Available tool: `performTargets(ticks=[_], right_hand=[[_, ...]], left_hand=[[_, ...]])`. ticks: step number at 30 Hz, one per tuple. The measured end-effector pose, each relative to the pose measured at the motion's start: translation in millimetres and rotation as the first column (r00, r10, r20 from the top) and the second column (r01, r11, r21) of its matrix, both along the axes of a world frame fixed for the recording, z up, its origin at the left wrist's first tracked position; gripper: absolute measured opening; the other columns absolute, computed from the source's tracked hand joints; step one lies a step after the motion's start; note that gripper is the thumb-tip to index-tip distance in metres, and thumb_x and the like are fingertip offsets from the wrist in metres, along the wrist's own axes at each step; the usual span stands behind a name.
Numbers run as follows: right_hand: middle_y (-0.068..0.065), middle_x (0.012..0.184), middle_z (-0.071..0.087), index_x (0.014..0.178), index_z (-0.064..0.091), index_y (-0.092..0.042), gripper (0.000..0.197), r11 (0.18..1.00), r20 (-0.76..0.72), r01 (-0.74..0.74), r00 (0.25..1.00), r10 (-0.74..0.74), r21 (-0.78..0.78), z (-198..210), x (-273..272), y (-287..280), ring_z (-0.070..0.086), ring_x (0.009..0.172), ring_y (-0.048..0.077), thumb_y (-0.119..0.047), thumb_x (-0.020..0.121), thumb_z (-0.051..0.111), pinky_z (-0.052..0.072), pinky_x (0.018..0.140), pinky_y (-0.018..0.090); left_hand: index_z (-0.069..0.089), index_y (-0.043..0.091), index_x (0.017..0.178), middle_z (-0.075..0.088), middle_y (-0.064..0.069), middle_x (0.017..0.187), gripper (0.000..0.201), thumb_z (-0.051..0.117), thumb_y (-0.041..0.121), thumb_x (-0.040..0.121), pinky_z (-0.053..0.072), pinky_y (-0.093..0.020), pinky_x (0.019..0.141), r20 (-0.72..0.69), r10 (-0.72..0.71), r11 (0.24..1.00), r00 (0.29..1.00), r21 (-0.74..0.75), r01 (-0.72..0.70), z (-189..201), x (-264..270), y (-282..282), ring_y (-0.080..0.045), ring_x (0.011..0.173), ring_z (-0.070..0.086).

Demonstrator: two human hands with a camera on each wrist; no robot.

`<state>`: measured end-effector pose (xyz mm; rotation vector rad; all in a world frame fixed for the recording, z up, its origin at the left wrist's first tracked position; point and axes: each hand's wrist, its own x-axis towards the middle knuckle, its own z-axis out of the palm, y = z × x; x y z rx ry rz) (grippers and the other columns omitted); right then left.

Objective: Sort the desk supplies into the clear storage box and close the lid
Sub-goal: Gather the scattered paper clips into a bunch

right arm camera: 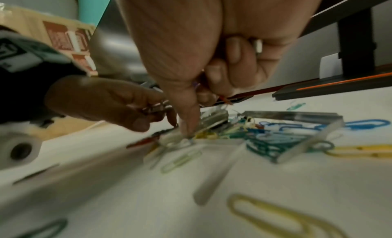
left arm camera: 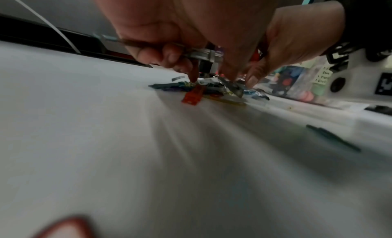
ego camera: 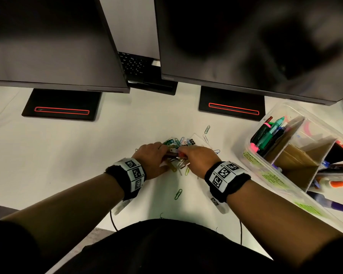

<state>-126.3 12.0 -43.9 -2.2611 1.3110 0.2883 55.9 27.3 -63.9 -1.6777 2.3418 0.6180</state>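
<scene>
Centrally in the head view: heap of coloured paper clips (ego camera: 179, 147) on white desk (ego camera: 87, 155), both hands upon it. Left hand (ego camera: 152, 159), fingers curled round a small bundle of metal clips (left arm camera: 203, 54). Right hand (ego camera: 196, 159), fingers curled on a few clips, thumb (right arm camera: 191, 117) pressing down into the heap. Stray green clip (ego camera: 178, 194) lower centre. Clear storage box (ego camera: 253, 155) at right edge, lidless, pens (ego camera: 269, 133) in its upper compartment, glue sticks lower right. Two dark monitors (ego camera: 48, 40) across top.

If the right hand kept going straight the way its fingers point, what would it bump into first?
Most likely the pile of paper clips on the white desk, which the right hand already touches with a fingertip. Past the pile lies bare desk; depth beyond is unclear.
</scene>
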Motion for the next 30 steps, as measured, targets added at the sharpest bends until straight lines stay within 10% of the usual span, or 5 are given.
performTargets(ticks=[10, 16, 21, 30], right_hand=[[0.008, 0.110, 0.057, 0.113, 0.056, -0.017, 0.025, 0.986, -0.109, -0.155, 0.983, 0.148, -0.056, -5, 4, -4, 0.057, 0.101, 0.028, -0.017, 0.096, 0.038, 0.044, 0.075, 0.033], [0.001, 0.107, 0.063, 0.111, 0.065, -0.024, 0.025, 0.970, 0.197, 0.200, 0.965, -0.171, -0.137, -5, -20, 2, 0.061, 0.098, 0.022, -0.019, 0.089, 0.055, 0.047, 0.079, 0.026], [0.003, 0.100, 0.058, 0.106, 0.068, -0.010, 0.019, 0.827, 0.441, 0.562, 0.739, -0.510, 0.015, 9, -34, 4, 0.055, 0.083, 0.016, -0.018, 0.090, 0.061, 0.036, 0.068, 0.002], [0.004, 0.078, 0.067, 0.095, 0.060, -0.011, 0.008, 0.530, 0.560, 0.731, 0.244, -0.792, 0.431, 24, -48, 11, 0.059, 0.048, -0.008, -0.013, 0.095, 0.052, 0.043, 0.049, 0.006]], left_hand=[[0.051, 0.019, 0.122, 0.048, -0.006, 0.121, 0.036, 0.051, 0.038, 0.092, 0.049, -0.041, 0.087, 0.027, -0.052, 0.992, 0.998, 0.112, 0.049, -7, -4, 0, -0.030, 0.104, 0.056], [0.049, 0.017, 0.116, 0.055, -0.006, 0.114, 0.025, 0.045, 0.031, 0.096, 0.049, -0.038, 0.082, 0.066, -0.083, 0.992, 0.994, 0.103, 0.076, -8, -5, 0, -0.027, 0.103, 0.057], [0.050, 0.016, 0.114, 0.057, -0.006, 0.115, 0.022, 0.043, 0.029, 0.096, 0.049, -0.037, 0.086, 0.039, -0.023, 0.993, 0.999, 0.119, 0.018, -7, -6, 0, -0.026, 0.104, 0.057], [0.051, 0.021, 0.118, 0.061, -0.003, 0.121, 0.024, 0.043, 0.024, 0.096, 0.047, -0.032, 0.091, -0.119, 0.167, 0.978, 0.979, 0.146, -0.150, -4, -4, 0, -0.024, 0.107, 0.058]])
